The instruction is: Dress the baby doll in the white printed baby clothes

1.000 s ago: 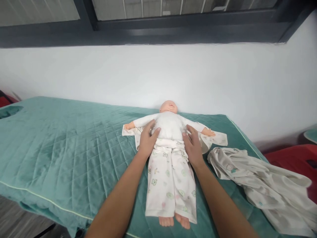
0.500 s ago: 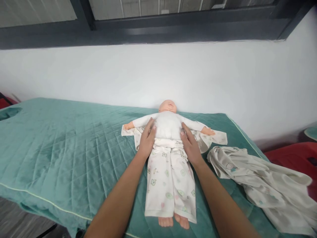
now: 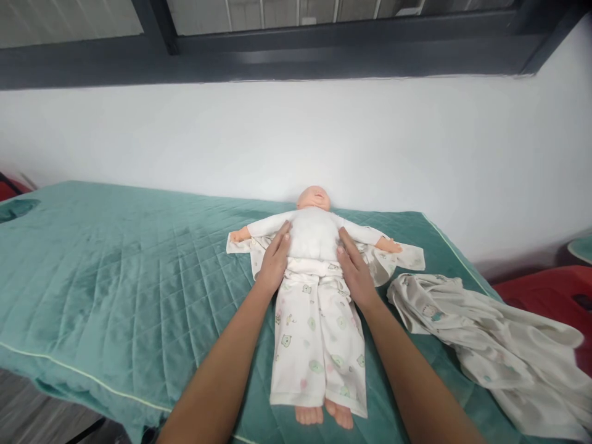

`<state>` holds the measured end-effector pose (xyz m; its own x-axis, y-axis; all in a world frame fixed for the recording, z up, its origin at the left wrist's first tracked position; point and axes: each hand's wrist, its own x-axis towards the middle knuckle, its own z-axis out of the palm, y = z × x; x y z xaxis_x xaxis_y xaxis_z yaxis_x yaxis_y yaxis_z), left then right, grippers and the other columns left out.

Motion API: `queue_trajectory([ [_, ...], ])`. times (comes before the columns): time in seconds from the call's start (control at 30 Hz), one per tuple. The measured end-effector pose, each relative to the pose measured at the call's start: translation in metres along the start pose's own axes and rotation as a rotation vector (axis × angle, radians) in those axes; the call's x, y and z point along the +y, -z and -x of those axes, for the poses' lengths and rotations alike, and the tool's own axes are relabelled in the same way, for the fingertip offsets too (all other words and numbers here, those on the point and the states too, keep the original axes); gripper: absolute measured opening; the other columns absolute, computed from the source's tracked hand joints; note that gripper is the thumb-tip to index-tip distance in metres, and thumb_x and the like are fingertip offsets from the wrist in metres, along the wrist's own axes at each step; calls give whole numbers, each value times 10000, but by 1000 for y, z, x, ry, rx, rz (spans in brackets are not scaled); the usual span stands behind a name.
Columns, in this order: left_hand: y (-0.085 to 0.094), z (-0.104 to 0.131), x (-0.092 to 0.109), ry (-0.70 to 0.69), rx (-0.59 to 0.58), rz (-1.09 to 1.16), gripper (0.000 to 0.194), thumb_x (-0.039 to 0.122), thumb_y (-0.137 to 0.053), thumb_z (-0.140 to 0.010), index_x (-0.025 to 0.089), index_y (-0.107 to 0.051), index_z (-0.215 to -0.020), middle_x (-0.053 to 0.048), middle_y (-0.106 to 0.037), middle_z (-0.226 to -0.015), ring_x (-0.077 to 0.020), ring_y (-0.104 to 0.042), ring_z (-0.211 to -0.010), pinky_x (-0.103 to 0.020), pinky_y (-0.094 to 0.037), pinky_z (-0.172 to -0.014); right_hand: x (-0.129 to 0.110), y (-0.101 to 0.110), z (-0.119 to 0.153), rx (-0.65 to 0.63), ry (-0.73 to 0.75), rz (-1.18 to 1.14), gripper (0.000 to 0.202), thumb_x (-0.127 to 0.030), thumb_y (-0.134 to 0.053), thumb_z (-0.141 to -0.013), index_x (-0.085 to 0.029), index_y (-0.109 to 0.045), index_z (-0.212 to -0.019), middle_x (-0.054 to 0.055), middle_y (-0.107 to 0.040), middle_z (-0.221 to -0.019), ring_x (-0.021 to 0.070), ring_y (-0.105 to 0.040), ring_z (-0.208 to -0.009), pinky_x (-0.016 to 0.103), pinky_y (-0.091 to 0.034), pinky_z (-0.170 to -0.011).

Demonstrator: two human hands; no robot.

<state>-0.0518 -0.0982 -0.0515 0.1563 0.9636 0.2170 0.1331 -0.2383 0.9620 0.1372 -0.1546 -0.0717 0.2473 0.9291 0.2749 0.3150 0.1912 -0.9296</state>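
Note:
A baby doll (image 3: 314, 234) lies on its back with its arms spread wide. It has a white cloth torso and wears printed trousers (image 3: 319, 339), with bare feet showing below the hems. My left hand (image 3: 276, 256) rests against the doll's side at the left, fingers stretched out. Against the other side lies my right hand (image 3: 354, 262), its fingers also extended and slightly apart. Both palms face the torso; neither hand is wrapped round anything. Under the doll's back and arms a printed shirt (image 3: 409, 256) is spread out, its middle hidden by the body.
A green quilted cover (image 3: 139, 277) lies beneath the doll. Crumpled white printed clothing (image 3: 490, 339) is heaped at the right. Behind the doll's head rises a white wall (image 3: 277, 142), with a dark window frame (image 3: 342, 55) above. A red chair-like object (image 3: 550, 290) stands at the right.

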Motion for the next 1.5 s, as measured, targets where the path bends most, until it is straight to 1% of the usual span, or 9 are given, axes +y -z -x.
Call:
queue_trajectory([
  [0.17, -1, -4, -5, -24, 16, 31, 515, 519, -439, -957, 247, -555, -1378, -22, -498, -1482, -219, -401, -1418, -368, -249, -1236, -2, 0, -1, 16, -39, -8, 773, -684, -464, -891, -210, -404, -1499, 35, -342, -1568, 222, -274, -1468, 417, -165, -1244],
  [0.3, 0, -12, -11, -45, 103, 123, 503, 525, -472, -941, 241, -588, -1340, -41, -536, -1448, -239, -459, -1375, -403, -303, -1209, 2, 2, -4, 98, -67, -24, 737, -654, -487, -891, -239, -410, -1495, 19, -361, -1559, 233, -296, -1457, 429, -183, -1238],
  [0.43, 2, -17, -10, -68, 119, 179, 521, 548, -479, -931, 227, -607, -1321, -54, -555, -1428, -247, -469, -1366, -403, -303, -1203, 14, 4, -16, 182, -48, -52, 657, -620, -497, -901, -281, -457, -1463, 4, -416, -1529, 243, -350, -1428, 440, -221, -1222],
  [0.67, 3, -40, -3, -157, -50, 167, 484, 487, -521, -919, 229, -614, -1318, -39, -559, -1424, -244, -454, -1378, -389, -281, -1210, 12, 4, -49, 207, 63, -56, 629, -622, -437, -936, -277, -455, -1461, 19, -379, -1554, 234, -313, -1447, 441, -212, -1216],
  [0.8, 5, -50, 0, -151, -232, 95, 503, 488, -497, -932, 263, -556, -1378, 9, -476, -1492, -222, -371, -1438, -377, -193, -1250, 6, 0, -62, 87, 98, -25, 683, -664, -412, -930, -285, -398, -1498, -3, -310, -1588, 227, -248, -1477, 423, -163, -1234],
  [0.9, 6, -50, 0, -125, -300, 49, 525, 513, -475, -937, 293, -515, -1411, 46, -417, -1525, -227, -299, -1473, -394, -146, -1264, 4, -4, -67, -56, 98, 17, 711, -682, -399, -926, -272, -386, -1507, -8, -283, -1597, 210, -209, -1490, 403, -108, -1250],
  [1.13, 5, -51, 1, -52, -338, 18, 545, 516, -469, -941, 324, -456, -1451, 81, -348, -1558, -255, -202, -1503, -421, -77, -1271, 1, -4, -69, -201, 182, 94, 701, -692, -336, -940, -306, -340, -1525, -64, -197, -1618, 196, -139, -1507, 392, -51, -1257],
  [1.33, 5, -51, 5, -65, -387, -16, 568, 524, -439, -953, 318, -403, -1481, 74, -312, -1578, -220, -211, -1501, -376, -108, -1269, 3, -3, -73, -231, 116, 144, 822, -733, -336, -913, -237, -244, -1563, -9, -146, -1634, 202, -79, -1515, 403, -28, -1253],
  [1.5, 3, -51, 4, -78, -373, -12, 559, 508, -434, -957, 303, -415, -1477, 73, -317, -1578, -200, -217, -1501, -338, -118, -1266, 0, -3, -73, -242, 146, 149, 779, -717, -335, -924, -260, -272, -1552, -13, -183, -1626, 209, -112, -1511, 427, -47, -1254],
])
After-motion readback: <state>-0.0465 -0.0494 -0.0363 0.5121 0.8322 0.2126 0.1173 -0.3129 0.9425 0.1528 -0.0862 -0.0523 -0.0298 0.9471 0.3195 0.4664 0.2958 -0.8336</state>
